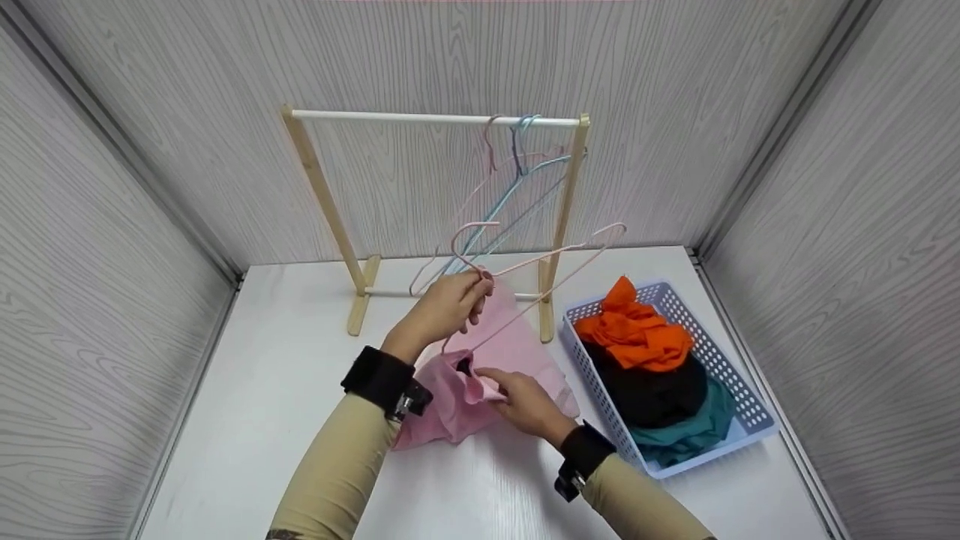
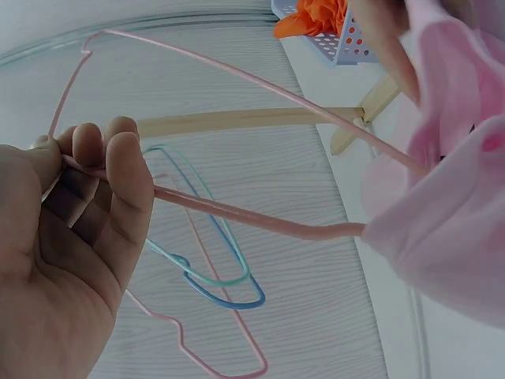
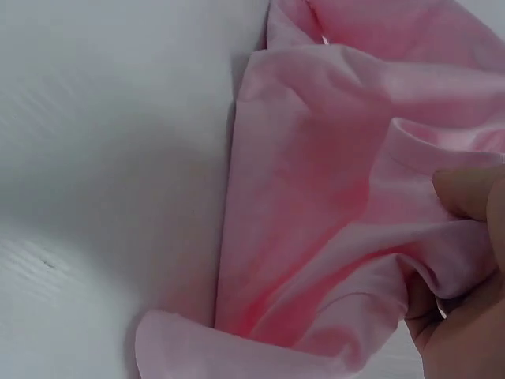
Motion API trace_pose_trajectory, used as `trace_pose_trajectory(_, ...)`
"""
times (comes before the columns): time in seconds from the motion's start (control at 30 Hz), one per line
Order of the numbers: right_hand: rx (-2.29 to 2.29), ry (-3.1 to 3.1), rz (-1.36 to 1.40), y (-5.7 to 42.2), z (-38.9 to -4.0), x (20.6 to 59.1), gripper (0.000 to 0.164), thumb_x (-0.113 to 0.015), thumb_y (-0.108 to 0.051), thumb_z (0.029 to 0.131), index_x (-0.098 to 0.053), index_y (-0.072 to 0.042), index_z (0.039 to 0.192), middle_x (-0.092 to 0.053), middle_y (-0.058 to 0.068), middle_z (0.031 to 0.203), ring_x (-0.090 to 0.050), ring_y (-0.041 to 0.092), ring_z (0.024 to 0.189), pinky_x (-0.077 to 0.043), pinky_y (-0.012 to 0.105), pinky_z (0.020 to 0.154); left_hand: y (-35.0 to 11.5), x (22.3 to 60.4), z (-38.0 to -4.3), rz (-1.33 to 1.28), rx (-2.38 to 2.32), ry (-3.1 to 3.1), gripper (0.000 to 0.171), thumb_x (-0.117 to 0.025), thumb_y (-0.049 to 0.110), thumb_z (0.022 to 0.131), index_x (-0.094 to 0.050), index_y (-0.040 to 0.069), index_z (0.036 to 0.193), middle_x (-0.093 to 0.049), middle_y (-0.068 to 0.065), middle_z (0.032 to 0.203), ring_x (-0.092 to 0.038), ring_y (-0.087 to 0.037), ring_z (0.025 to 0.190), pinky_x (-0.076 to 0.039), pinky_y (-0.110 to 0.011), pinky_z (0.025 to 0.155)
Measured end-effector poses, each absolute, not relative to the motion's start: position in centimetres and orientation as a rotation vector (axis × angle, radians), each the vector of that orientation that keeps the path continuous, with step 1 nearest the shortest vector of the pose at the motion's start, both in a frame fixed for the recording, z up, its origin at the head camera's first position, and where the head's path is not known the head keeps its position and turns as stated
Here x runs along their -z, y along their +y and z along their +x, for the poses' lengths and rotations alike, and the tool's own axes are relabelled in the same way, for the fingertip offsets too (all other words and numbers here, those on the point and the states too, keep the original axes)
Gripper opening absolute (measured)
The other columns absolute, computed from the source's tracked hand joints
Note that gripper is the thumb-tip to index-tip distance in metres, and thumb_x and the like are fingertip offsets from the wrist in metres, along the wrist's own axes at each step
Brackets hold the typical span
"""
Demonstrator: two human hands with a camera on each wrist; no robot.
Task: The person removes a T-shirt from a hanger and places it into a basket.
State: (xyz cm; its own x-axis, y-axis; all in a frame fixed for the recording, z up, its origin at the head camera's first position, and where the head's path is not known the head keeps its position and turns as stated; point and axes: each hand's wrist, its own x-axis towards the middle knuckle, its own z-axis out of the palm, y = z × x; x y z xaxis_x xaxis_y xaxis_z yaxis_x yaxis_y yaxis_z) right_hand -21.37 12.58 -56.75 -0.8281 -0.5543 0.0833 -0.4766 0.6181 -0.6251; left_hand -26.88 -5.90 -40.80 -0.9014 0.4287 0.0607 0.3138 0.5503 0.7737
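Note:
My left hand (image 1: 453,301) grips a pink wire hanger (image 1: 551,259) just below its hook, with the fingers curled round the wire. The hanger's near end runs into the opening of a pink shirt (image 1: 510,337), and in the left wrist view that end disappears inside the cloth. My right hand (image 1: 525,401) pinches the shirt's edge beside the opening, thumb on top of the fabric (image 3: 402,189). Most of the shirt lies bunched and folded on the white table below both hands.
A wooden rack (image 1: 319,187) with a white rod stands behind, with pink and blue hangers (image 1: 501,206) at its right end. On the right, a light blue basket (image 1: 705,337) holds orange cloth (image 1: 637,330), black cloth (image 1: 645,394) and teal cloth (image 1: 694,427).

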Motion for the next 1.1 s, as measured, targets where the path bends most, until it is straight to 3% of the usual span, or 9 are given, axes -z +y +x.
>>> trace_pose_trajectory(0.1,0.928,2.677,-0.896,11.6,-20.9,57.2,0.06,-0.069,-0.01,0.088,-0.047,-0.02,0.144,-0.065,0.002,0.086,-0.052,0.011,0.074,-0.046,0.026,0.07,-6.0,40.8,-26.9,0.639,-1.296,2.671,0.034,-0.038,0.031,0.106,-0.06,0.007,0.099,-0.06,-0.006,0.073,-0.057,-0.008,0.054,-0.05,-0.025,0.048)
trace_pose_trajectory(0.17,0.915,2.681,-0.875,11.1,-20.8,57.5,0.067,-0.068,-0.01,0.088,-0.04,-0.023,0.148,-0.054,-0.001,0.072,-0.046,0.011,0.067,-0.041,0.025,0.065,-6.0,40.9,-26.9,0.643,-1.318,2.681,0.034,-0.038,0.03,0.106,-0.061,0.007,0.097,-0.059,-0.004,0.072,-0.057,-0.009,0.052,-0.051,-0.025,0.048)
trace_pose_trajectory(0.23,0.911,2.699,-0.855,10.7,-20.8,57.5,0.069,-0.067,-0.013,0.09,-0.036,-0.025,0.15,-0.05,0.0,0.068,-0.046,0.011,0.065,-0.04,0.026,0.063,-6.0,40.9,-26.9,0.65,-1.349,2.683,0.033,-0.039,0.03,0.106,-0.06,0.006,0.096,-0.059,-0.004,0.071,-0.058,-0.012,0.051,-0.053,-0.028,0.05)
trace_pose_trajectory(0.37,0.947,2.664,-0.931,9.9,-20.7,57.3,0.058,-0.065,-0.015,0.092,-0.043,-0.021,0.145,-0.07,0.007,0.098,-0.062,0.016,0.082,-0.052,0.032,0.075,-6.0,41.2,-26.9,0.647,-1.415,2.666,0.033,-0.04,0.03,0.106,-0.06,0.006,0.095,-0.059,-0.006,0.071,-0.063,-0.026,0.056,-0.056,-0.039,0.054)
trace_pose_trajectory(0.47,0.982,2.591,-0.995,9.5,-20.3,57.3,0.046,-0.064,-0.016,0.094,-0.05,-0.019,0.138,-0.067,0.005,0.123,-0.066,0.018,0.103,-0.053,0.036,0.09,-6.0,41.5,-27.0,0.623,-1.443,2.663,0.033,-0.04,0.03,0.106,-0.059,0.006,0.095,-0.06,-0.008,0.071,-0.065,-0.03,0.06,-0.057,-0.042,0.056)
trace_pose_trajectory(0.67,1.023,2.483,-1.005,9.3,-19.5,57.4,0.046,-0.064,-0.017,0.094,-0.05,-0.021,0.137,-0.066,0.004,0.126,-0.063,0.018,0.113,-0.051,0.038,0.097,-6.3,41.9,-27.0,0.562,-1.503,2.637,0.032,-0.04,0.029,0.106,-0.059,0.005,0.096,-0.061,-0.009,0.075,-0.061,-0.01,0.059,-0.058,-0.043,0.06)
trace_pose_trajectory(0.77,0.955,2.48,-1.007,9.5,-19.3,57.8,0.048,-0.063,-0.022,0.095,-0.049,-0.023,0.14,-0.064,0.003,0.13,-0.062,0.018,0.117,-0.05,0.038,0.099,-6.4,41.9,-26.9,0.533,-1.54,2.62,0.032,-0.04,0.029,0.106,-0.06,0.005,0.095,-0.06,-0.008,0.077,-0.061,-0.009,0.062,-0.058,-0.044,0.061)
trace_pose_trajectory(1.0,0.931,2.462,-1.055,9.4,-18.9,58.3,0.048,-0.059,-0.036,0.096,-0.049,-0.025,0.142,-0.069,0.002,0.114,-0.058,0.01,0.088,-0.05,0.028,0.085,-6.3,41.5,-27.2,0.536,-1.62,2.593,0.031,-0.041,0.028,0.105,-0.06,0.006,0.094,-0.06,-0.005,0.075,-0.06,-0.008,0.06,-0.056,-0.033,0.056)
trace_pose_trajectory(1.1,1.017,2.462,-0.995,10.4,-19.0,58.4,0.048,-0.062,-0.034,0.095,-0.052,-0.02,0.14,-0.067,0.004,0.113,-0.056,0.009,0.088,-0.049,0.025,0.081,-6.8,41.1,-27.1,0.57,-1.582,2.613,0.031,-0.041,0.028,0.105,-0.06,0.005,0.095,-0.059,-0.005,0.075,-0.061,-0.012,0.06,-0.054,-0.028,0.052)
